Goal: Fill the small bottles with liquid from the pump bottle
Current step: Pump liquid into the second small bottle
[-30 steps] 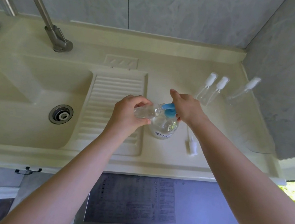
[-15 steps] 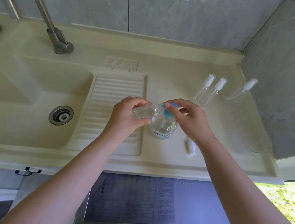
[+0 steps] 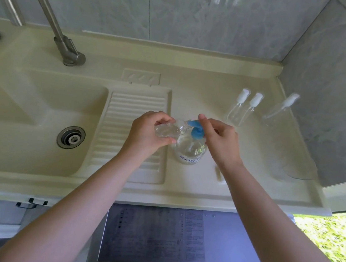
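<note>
near the middle of the frame the left hand (image 3: 145, 133) has its fingers and thumb curled round a small clear plastic bottle (image 3: 168, 129), holding it tipped on its side with its open mouth pointing right, up against the spout of the blue pump head (image 3: 196, 130). that pump head tops a clear round pump bottle with a blue printed label (image 3: 190, 149), which stands upright on the cream countertop (image 3: 204, 191) just right of the ribbed drainboard (image 3: 134, 126). the right hand (image 3: 221, 140) sits beside and slightly over the pump head from the right, fingers bent, one fingertip raised just above the spout; whether it actually presses or pinches the pump cannot be told. toward the upper right of the frame two small clear spray bottles with white caps (image 3: 243, 109) lie close together on the countertop, and a third clear spray bottle with a white cap (image 3: 279, 112) lies further right near the grey tiled wall (image 3: 335, 96). a small white spray cap (image 3: 219, 173) lies on the countertop just below the right wrist, partly blurred. on the left of the frame is the cream sink basin (image 3: 28, 113) with its metal drain (image 3: 70, 137), and a metal tap (image 3: 68, 52) rises toward the upper left.
</note>
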